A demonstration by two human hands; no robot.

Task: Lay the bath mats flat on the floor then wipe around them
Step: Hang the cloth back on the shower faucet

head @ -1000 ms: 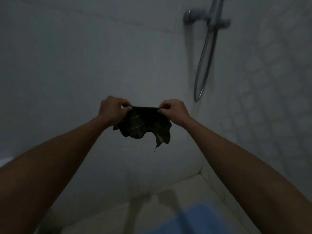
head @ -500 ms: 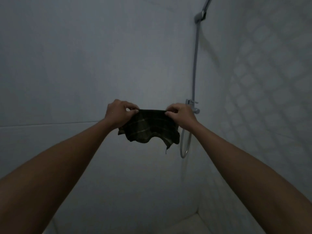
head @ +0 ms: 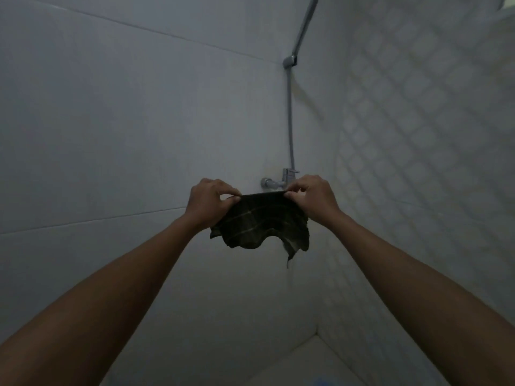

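Note:
A small dark checked cloth [head: 262, 224] hangs stretched between my two hands at arm's length, in front of the shower wall. My left hand [head: 210, 203] pinches its top left corner and my right hand [head: 313, 199] pinches the top right corner. The cloth's lower edge hangs loose and ragged. Only a sliver of a blue bath mat [head: 324, 381] shows at the bottom edge of the frame, on the pale floor [head: 306, 363].
A chrome shower tap [head: 274, 182] sits on the wall just behind the cloth, with a riser pipe [head: 290, 121] up to a shower head [head: 303, 26]. Plain tiled wall on the left, small patterned tiles [head: 418, 135] on the right wall.
My view has tilted upward, so the floor and blue mat have slid almost out of frame and the shower head has come into sight. Both hands have kept hold of the cloth.

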